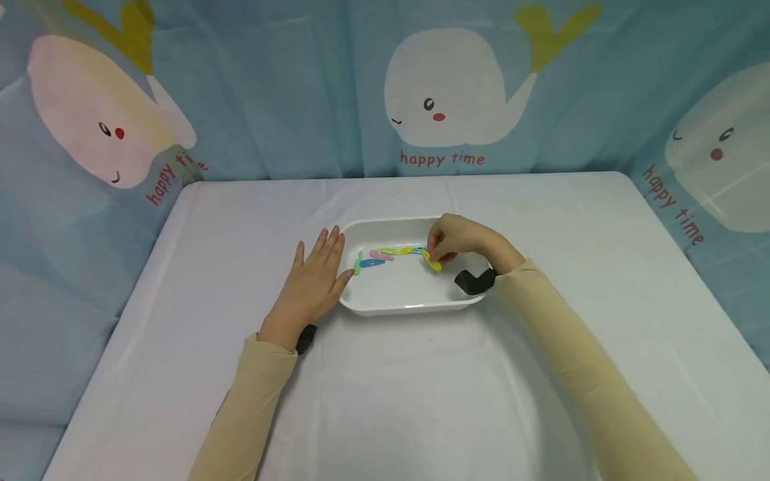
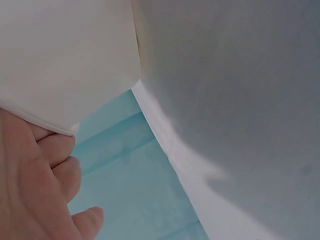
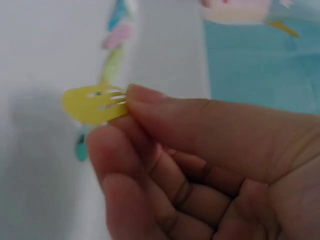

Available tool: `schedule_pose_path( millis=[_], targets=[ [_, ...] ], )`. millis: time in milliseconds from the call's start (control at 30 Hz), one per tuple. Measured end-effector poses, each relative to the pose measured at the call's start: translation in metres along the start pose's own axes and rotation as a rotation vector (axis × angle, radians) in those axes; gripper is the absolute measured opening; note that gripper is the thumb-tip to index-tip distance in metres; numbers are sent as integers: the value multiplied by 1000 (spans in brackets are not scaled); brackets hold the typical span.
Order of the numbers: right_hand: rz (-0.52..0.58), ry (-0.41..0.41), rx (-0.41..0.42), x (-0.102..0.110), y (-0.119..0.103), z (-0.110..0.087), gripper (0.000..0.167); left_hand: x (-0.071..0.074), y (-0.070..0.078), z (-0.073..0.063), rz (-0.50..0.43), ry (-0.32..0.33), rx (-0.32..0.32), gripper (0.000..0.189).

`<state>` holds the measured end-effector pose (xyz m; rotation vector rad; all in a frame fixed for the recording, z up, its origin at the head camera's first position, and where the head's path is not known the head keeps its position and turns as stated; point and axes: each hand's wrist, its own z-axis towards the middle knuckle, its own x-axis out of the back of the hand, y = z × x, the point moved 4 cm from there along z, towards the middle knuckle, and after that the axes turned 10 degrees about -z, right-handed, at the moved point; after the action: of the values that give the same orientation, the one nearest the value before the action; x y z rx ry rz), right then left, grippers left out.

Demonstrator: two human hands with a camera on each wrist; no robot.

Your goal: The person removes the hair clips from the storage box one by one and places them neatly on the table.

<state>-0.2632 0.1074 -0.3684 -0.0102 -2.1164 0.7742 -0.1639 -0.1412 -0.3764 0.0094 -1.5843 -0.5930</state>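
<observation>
A yellow snap hair clip [image 1: 432, 262] is pinched between the thumb and index finger of my right hand [image 1: 460, 238], over the right half of a white tray [image 1: 415, 309]. The right wrist view shows the yellow clip [image 3: 82, 105] with its slotted end at the fingertips. Left of it in the tray lie more clips: a green one [image 1: 357, 263], a blue one [image 1: 373, 263], a pink one [image 1: 381, 255], a yellow-green one [image 1: 392, 251] and a bluish one [image 1: 417, 250]. My left hand [image 1: 313, 280] lies with extended fingers against the tray's left rim.
The tray stands on a table with a white cloth [image 1: 391, 387]. Behind and beside the table hangs a light blue curtain [image 1: 301, 100] printed with whales. A dark band [image 1: 475, 282] at my right wrist overlaps the tray's right end.
</observation>
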Motion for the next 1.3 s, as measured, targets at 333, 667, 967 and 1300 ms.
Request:
schedule_pose_path(
  millis=[333, 667, 967, 1300],
  targets=[
    [283, 189, 71, 18, 13, -30, 14, -2, -1, 0, -4, 8, -3, 67],
    [414, 325, 66, 24, 35, -48, 22, 0, 0, -3, -6, 10, -2, 67],
    [503, 387, 72, 26, 48, -65, 22, -2, 1, -2, -4, 16, -13, 66],
    [550, 447, 72, 33, 61, -73, 14, -1, 1, -1, -15, 6, -3, 66]
  ],
)
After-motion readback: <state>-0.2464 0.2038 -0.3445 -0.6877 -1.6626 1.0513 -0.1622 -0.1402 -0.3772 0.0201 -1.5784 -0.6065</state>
